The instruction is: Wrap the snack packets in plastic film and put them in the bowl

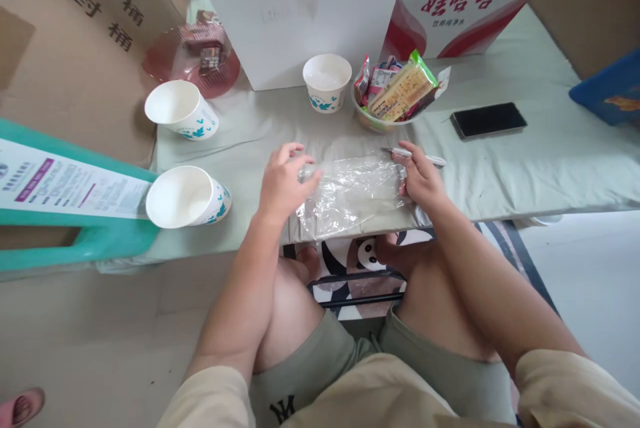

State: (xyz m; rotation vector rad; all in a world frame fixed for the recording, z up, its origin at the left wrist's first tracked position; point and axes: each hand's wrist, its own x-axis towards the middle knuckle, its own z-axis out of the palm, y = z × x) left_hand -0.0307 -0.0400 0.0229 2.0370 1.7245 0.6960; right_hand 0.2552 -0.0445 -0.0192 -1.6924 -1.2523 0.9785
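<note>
A crinkled clear plastic bag lies flat on the cloth-covered surface in front of me. My left hand is at its left edge, fingers apart and curved, holding nothing. In my right hand is a slim white pen-like tool; its narrow dark tip points left over the bag. Whether it is a pen or a small knife I cannot tell. The lower fingers of that hand are at the bag's right edge, partly hidden. Beyond the bag stand a paper cup and a clear bowl of wrapped snacks.
Two tilted paper cups are at left, near a teal plastic frame. A reddish clear dish sits behind them. Right of the bowl lies a black phone. White boxes and a brown carton border the surface.
</note>
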